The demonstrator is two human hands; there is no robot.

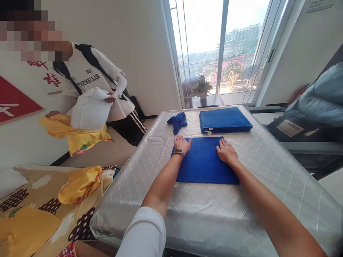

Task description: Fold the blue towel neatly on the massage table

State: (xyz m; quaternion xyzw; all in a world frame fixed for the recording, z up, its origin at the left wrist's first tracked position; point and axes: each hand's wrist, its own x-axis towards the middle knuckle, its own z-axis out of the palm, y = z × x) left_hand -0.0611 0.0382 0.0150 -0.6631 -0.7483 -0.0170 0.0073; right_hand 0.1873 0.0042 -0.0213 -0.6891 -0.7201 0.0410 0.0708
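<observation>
A folded blue towel lies flat on the silver quilted table cover. My left hand rests palm down on the towel's far left corner, fingers stretched out, a watch on the wrist. Spread flat, my right hand presses on the towel's far right part. Beyond them sits a stack of folded blue towels, and a crumpled blue cloth lies to its left.
Another person stands at the left holding a white pillow and yellow fabric. A bed with patterned bedding is at the lower left. A balcony door, a potted plant and bags at the right.
</observation>
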